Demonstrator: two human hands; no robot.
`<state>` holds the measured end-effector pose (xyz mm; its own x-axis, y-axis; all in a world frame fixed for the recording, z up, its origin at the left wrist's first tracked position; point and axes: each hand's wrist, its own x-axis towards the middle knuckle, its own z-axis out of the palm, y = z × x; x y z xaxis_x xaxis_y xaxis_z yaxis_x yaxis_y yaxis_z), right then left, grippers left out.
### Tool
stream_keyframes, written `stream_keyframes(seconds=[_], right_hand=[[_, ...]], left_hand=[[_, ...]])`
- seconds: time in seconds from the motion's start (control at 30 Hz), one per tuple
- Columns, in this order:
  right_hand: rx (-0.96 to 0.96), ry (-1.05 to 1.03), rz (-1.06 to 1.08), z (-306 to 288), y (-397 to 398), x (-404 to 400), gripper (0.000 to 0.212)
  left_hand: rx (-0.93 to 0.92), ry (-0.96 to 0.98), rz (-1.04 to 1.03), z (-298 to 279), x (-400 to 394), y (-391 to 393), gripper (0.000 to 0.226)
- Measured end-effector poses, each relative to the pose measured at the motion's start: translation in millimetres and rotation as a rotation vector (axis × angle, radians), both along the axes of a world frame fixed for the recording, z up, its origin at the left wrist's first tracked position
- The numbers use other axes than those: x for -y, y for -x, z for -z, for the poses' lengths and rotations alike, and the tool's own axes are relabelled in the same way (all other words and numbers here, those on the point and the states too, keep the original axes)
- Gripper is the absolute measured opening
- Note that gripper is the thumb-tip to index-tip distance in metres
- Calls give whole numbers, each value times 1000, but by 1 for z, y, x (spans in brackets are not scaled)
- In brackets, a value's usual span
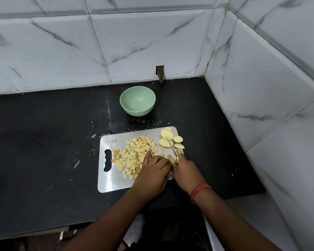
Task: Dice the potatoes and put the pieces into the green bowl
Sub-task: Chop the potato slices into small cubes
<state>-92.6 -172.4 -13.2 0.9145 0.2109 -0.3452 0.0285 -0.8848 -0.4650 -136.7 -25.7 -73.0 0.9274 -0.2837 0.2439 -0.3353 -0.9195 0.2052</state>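
Two bare hands reach over a black table onto a steel cutting board (114,182). At the board's left and middle lies a heap of diced potato pieces (132,156). Left hand (152,171) rests on the heap's right side, forefinger stretched straight, thumb side touching a potato piece (171,159). Right hand (186,171) grips a yellow-handled knife (172,148), blade pointing away toward the potato slices (168,139) at the board's far right corner. Beyond the board, well apart, stands the green bowl (137,101).
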Motion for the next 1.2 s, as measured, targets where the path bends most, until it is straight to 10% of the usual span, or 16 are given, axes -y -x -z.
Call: stream_keyframes(seconds=[0.4, 1.2], right_hand=[[31, -29, 139, -2, -2, -6, 23], [-153, -47, 51, 6, 6, 11, 32]], left_hand=[[57, -286, -34, -9, -10, 0, 23], [25, -249, 101, 3, -7, -6, 45]])
